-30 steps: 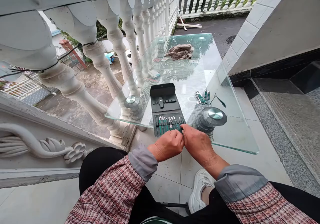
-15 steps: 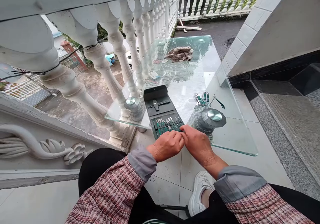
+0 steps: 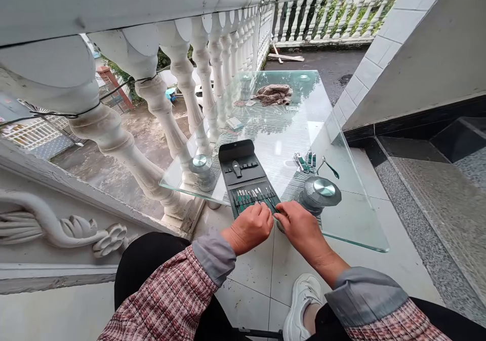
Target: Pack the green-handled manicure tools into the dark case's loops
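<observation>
A dark manicure case (image 3: 243, 180) lies unfolded at the near edge of the glass table. Slim metal tools with green handles (image 3: 252, 195) sit side by side under its elastic loops, and a dark flat tool (image 3: 236, 168) is held in the upper flap. My left hand (image 3: 251, 228) is closed at the case's lower edge, its fingertips partly hidden. Just to the right, my right hand (image 3: 302, 228) pinches at the lower right corner, close to the end tool; what lies between its fingers is too small to make out.
Nail clippers (image 3: 302, 162) and green-handled nippers (image 3: 328, 167) lie on the glass table (image 3: 353, 219), right of the case. Farther back are a small box (image 3: 234, 123) and a crumpled brown cloth (image 3: 272, 95). A white balustrade (image 3: 182, 77) runs along the left; steps (image 3: 425, 174) rise on the right.
My hands have drawn slightly apart at the case's lower right corner, with the right fingers more extended. The whole view has tilted up a little.
</observation>
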`<state>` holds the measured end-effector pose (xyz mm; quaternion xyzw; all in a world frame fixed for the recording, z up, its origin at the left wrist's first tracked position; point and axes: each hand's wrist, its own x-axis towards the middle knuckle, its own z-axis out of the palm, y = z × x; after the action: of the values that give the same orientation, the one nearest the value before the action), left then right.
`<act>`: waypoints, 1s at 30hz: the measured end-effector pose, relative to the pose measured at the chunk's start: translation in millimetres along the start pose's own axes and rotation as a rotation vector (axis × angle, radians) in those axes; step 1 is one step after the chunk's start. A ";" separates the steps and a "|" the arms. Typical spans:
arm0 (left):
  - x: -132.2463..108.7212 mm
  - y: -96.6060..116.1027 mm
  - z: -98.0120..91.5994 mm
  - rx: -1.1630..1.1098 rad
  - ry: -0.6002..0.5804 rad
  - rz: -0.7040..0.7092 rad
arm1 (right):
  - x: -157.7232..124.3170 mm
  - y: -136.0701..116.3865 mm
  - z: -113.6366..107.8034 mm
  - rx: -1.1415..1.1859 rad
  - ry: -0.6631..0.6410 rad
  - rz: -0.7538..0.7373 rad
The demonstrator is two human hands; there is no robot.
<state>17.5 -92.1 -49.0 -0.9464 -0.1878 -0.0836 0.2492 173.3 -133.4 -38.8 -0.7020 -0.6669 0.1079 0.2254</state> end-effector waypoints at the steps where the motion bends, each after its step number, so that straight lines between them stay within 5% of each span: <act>1: 0.1 -0.1 -0.6 -0.001 -0.001 -0.003 | -0.7 0.8 -0.8 0.014 -0.013 0.008; 11: 0.9 0.9 2.7 -0.035 0.026 -0.019 | -5.2 -10.1 -3.3 -0.113 -0.053 0.020; 18: -0.7 2.6 5.7 -0.012 0.060 -0.034 | 3.7 -6.0 -3.1 0.195 -0.174 0.216; 26: -1.3 3.3 7.9 0.031 0.148 -0.043 | -4.8 -14.5 -5.2 -0.288 -0.012 0.031; 30: -1.7 3.8 8.5 0.031 0.149 -0.036 | -3.3 -12.7 -4.3 -0.107 -0.072 0.083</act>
<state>18.0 -91.4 -58.5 -0.9300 -0.1870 -0.1556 0.2756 163.7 -137.3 -29.6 -0.7359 -0.6495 0.1067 0.1587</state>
